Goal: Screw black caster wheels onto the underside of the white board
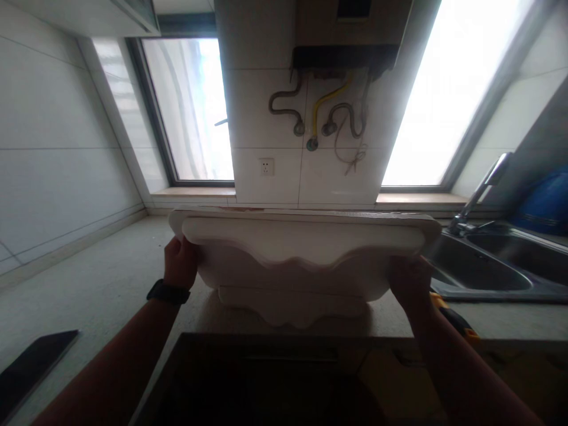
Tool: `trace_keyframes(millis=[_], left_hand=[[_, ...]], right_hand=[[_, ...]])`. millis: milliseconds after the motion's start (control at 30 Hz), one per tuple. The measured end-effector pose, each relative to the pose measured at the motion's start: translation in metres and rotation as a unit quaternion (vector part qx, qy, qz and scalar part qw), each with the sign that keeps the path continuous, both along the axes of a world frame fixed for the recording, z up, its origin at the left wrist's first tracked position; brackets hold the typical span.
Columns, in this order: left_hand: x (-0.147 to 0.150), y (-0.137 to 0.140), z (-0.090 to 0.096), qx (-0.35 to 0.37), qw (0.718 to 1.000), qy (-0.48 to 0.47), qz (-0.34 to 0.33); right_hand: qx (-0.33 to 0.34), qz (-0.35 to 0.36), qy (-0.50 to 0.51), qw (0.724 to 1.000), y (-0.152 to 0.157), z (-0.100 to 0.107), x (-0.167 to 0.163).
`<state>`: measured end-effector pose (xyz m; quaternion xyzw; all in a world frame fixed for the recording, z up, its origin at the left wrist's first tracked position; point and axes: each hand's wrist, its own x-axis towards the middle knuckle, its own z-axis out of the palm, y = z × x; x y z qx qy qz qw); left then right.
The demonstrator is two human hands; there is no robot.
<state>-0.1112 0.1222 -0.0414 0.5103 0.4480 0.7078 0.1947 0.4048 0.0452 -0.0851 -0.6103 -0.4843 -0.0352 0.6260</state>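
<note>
A wide white board with rounded corners and wavy-edged panels (306, 236) is in front of me, tilted over the countertop. Its exact kind I cannot tell. Along its upper rim the edge looks chipped or brownish near the middle left. My left hand (180, 260), with a dark band on the wrist, is closed around the board's left end. At the opposite end, my right hand (410, 278) grips the board too, its fingers partly hidden in shadow. A smaller wavy white panel (290, 305) shows at the bottom, close to the counter's front edge.
The speckled countertop (115, 278) runs along the wall. A dark flat object (35, 367) lies at the left. To the right are a steel double sink (488, 293), a faucet (481, 189) and a black-and-yellow tool (459, 325). Pipes (317, 112) hang under a wall-mounted heater (350, 29).
</note>
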Motion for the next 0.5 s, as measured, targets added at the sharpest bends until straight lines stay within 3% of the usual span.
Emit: trace_keyframes(millis=[100,233,367,500], left_hand=[[-0.002,0.0,-0.007,-0.012,1.0,-0.002,-0.004],[-0.009,-0.002,-0.032,-0.064,0.995,0.044,-0.058],[-0.013,-0.003,-0.053,-0.097,0.989,0.086,-0.067],[-0.011,0.002,-0.055,-0.12,0.984,0.128,-0.025]], right_hand=[[0.021,0.037,0.027,0.999,0.001,0.0,-0.009],[0.026,0.088,0.055,0.994,-0.009,-0.005,-0.025],[0.015,0.074,0.077,0.994,-0.015,-0.008,-0.036],[-0.013,0.055,0.088,0.994,-0.007,-0.005,-0.037]])
